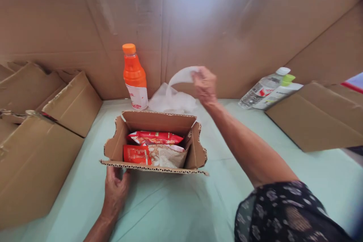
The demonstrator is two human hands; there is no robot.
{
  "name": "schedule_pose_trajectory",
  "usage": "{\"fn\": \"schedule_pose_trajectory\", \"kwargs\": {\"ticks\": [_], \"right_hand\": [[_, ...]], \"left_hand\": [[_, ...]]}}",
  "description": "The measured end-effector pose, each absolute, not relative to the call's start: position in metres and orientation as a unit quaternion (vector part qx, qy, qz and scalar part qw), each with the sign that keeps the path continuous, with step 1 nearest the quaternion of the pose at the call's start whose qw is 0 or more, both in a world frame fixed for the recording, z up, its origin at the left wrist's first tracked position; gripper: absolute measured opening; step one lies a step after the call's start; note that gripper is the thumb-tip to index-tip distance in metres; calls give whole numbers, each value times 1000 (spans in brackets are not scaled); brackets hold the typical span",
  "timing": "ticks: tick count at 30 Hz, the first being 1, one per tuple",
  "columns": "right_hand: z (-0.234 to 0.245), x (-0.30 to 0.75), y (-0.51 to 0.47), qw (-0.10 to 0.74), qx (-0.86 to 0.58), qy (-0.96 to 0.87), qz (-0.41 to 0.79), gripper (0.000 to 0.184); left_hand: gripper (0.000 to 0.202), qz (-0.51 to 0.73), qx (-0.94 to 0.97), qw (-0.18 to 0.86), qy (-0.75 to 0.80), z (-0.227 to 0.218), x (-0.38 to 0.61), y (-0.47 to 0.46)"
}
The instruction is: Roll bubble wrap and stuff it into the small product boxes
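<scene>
An open cardboard box (195, 151) stands on the pale green table with red snack packets (154, 138) and a bag of grain (170, 157) inside. My left hand (115, 191) grips the box's near flap from below. My right hand (204, 85) is stretched past the box and pinches a corner of thin white plastic wrap (172, 96), lifting it off the table behind the box. An orange drink bottle (134, 77) stands upright just left of the wrap.
A tall cardboard wall (227, 26) closes the back. Flattened and folded cartons (36, 151) lie at the left, another carton (317, 117) at the right. Two clear bottles (269, 89) lie on their sides at the back right.
</scene>
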State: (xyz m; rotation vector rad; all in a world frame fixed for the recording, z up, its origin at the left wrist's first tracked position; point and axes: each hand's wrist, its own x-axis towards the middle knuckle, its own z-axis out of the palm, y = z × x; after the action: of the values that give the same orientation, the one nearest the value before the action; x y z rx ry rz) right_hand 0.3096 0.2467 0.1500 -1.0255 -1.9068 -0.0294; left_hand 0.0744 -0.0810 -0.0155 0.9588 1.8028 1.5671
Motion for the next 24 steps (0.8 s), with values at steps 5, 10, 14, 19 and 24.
{"fn": "schedule_pose_trajectory", "kwargs": {"ticks": [5,10,14,19,24], "right_hand": [[162,414,116,519,-364,-760,-147,16],[89,453,-30,287,-380,-879,-26,27],[82,455,-86,104,-345,-915,178,21],[103,446,-68,172,-404,-867,237,42],[69,378,-6,230,-431,-817,308,58]], "left_hand": [[44,618,356,283,641,-9,74,-75],[51,634,357,284,625,-5,73,-76],[57,614,368,297,632,9,72,-81],[58,567,398,299,656,25,64,-86],[52,555,405,308,658,26,63,-82]]}}
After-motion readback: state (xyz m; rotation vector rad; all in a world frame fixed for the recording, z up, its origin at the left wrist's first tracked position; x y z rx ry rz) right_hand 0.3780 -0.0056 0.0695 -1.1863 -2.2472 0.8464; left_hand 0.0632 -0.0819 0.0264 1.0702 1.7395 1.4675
